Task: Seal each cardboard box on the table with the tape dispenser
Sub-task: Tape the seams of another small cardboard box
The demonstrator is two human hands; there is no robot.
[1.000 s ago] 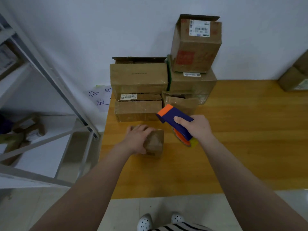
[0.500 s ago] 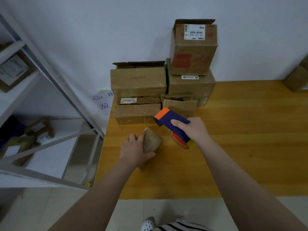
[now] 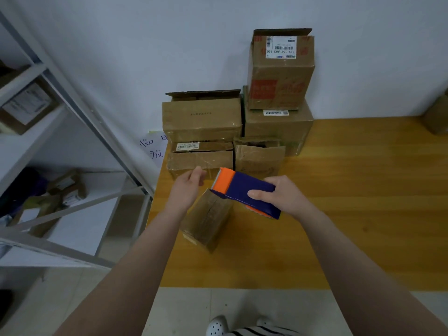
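Note:
A small cardboard box (image 3: 208, 220) stands on the wooden table (image 3: 339, 214) near its left edge, turned at an angle, with a seam running down its near face. My right hand (image 3: 283, 196) grips the blue and orange tape dispenser (image 3: 244, 190). The dispenser's orange head sits at the box's far top edge. My left hand (image 3: 188, 190) hovers just above and left of the box, off its surface, fingers loosely curled toward the orange head with nothing visible in them.
Several larger cardboard boxes (image 3: 202, 120) are stacked against the wall behind, the tallest (image 3: 280, 76) at the right of the stack. A metal shelf rack (image 3: 72, 151) stands left of the table. Another box (image 3: 436, 117) sits at the far right edge.
My left hand has let go of the small box and risen above it. The box now stands taller and closer to me. The dispenser has swung left over the box's top edge.

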